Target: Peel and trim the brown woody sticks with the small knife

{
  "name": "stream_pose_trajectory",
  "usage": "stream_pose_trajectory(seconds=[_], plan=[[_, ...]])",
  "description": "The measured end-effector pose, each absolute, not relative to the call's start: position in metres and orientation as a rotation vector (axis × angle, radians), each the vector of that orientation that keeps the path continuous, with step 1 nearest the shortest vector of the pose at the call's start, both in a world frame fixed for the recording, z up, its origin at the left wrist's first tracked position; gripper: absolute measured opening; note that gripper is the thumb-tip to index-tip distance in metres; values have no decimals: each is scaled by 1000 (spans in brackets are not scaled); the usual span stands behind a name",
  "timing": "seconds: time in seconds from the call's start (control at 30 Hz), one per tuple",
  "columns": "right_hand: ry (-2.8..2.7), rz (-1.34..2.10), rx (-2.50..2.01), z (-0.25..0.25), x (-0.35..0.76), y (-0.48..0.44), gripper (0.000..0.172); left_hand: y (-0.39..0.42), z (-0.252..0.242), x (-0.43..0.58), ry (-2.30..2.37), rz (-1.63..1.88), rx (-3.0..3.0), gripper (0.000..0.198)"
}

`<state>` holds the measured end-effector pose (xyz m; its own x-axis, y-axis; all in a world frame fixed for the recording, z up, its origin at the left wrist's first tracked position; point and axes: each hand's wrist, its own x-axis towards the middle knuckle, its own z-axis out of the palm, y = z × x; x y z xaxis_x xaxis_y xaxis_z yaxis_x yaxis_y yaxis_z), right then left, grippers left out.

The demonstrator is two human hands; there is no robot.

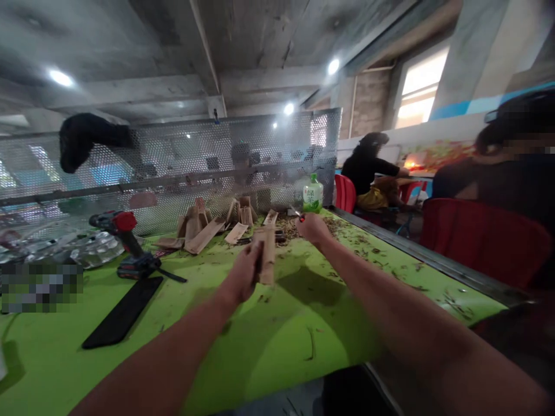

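Observation:
My left hand (pixel 245 273) grips an upright, flat piece of light wood (pixel 267 255) above the green table (pixel 277 341). My right hand (pixel 313 227) is raised farther forward and holds a small red-handled knife (pixel 299 216), its blade too small to make out. A scattered pile of wood shavings (pixel 295 228) lies just beyond my hands. Several cut wooden pieces (pixel 203 235) stand and lie left of the shavings. A red and black cordless drill (pixel 125 245) rests on the left, well away from my left hand.
A long black bar (pixel 122 312) lies at the table's left. A green-capped bottle (pixel 313 193) stands by the far corner. A perforated metal screen (pixel 173 167) runs behind the table. Metal edging (pixel 425 254) lines the right edge, beyond which two seated people (pixel 366 170) work near red chairs.

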<state>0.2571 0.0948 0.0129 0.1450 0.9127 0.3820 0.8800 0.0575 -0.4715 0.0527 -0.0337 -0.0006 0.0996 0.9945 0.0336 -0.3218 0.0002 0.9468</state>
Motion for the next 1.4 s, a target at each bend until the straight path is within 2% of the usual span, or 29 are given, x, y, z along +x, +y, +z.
stream_pose_trajectory(seconds=[0.1,0.27,0.5,0.7,0.9,1.2,1.4], plan=[[-1874,46,-1643,11,227,79,27,-7,-2,31,952,1412,856,23],[-2187,-53,-1416,9,190,43,23,4,-1,24,901,1476,786,26],[-2415,-212,-1448,10,178,30,28,0,2,32,927,1509,825,25],[-2414,-286,-1446,11,182,32,31,5,-2,29,962,1505,898,28],[-2422,-361,-1484,15,188,35,30,3,0,33,978,1478,845,21],[-2326,-398,-1482,9,200,49,30,-1,-2,39,1026,1475,951,26],[-2234,-392,-1507,6,205,65,28,-10,8,45,1096,1343,893,21]])
